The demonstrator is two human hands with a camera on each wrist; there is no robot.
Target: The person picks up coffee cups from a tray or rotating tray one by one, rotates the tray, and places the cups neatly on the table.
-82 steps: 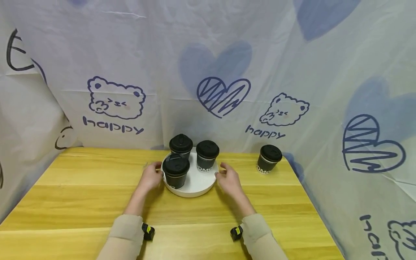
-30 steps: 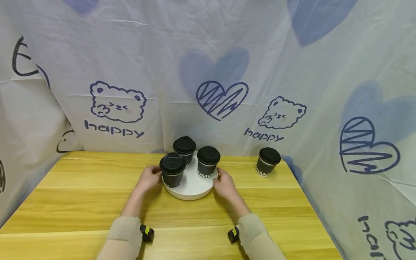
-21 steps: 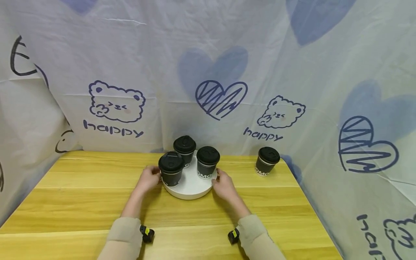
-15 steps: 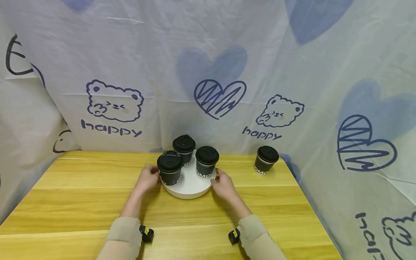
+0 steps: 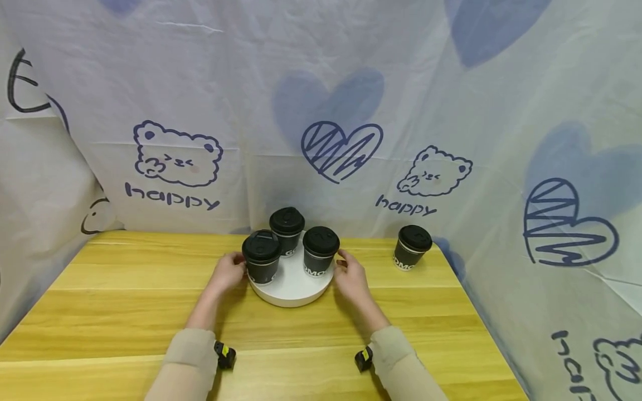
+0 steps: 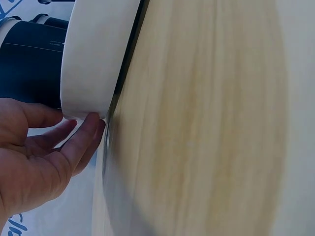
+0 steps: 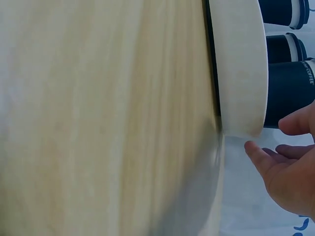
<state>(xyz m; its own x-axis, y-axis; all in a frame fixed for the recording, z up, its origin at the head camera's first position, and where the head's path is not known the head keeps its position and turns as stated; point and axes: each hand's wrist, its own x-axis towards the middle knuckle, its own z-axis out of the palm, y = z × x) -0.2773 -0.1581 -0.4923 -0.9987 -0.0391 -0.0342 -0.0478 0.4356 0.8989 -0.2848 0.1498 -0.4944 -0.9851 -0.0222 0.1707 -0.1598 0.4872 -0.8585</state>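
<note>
White round tray (image 5: 296,287): on the wooden table (image 5: 291,356), near its far edge, between the two hands; low raised wall all round. A dark strip shows under it in the wrist views; base or shadow, cannot tell.
Cups on tray: three lidded black paper coffee cups, all upright. Front-left cup (image 5: 262,257) near the left rim, rear cup (image 5: 287,229) behind it, right cup (image 5: 321,250) near the right rim. The front of the tray floor is bare, so the load sits toward the back and sides.
Left hand (image 5: 228,272): thumb at the rim beside the front-left cup, fingers bent with tips against the outer wall; it appears to grip the edge lightly. Thumb contact with the cup: cannot tell.
Right hand (image 5: 352,275): fingers loosely extended, thumb spread away from them; has hold of nothing. In the right wrist view a narrow gap separates the nearest fingertip from the tray wall.
Reason for placement: hands at opposite sides probably give balanced control of the tray without disturbing the cups; low fingertips suit the shallow wall.
Tray relative to fingers: just inside both sets of fingertips, touching the left, just apart from the right.
Fourth cup (image 5: 412,247): same type, upright on the table, right of the tray and well apart from it.
Backdrop: printed cloth (image 5: 241,83) behind the table.
</note>
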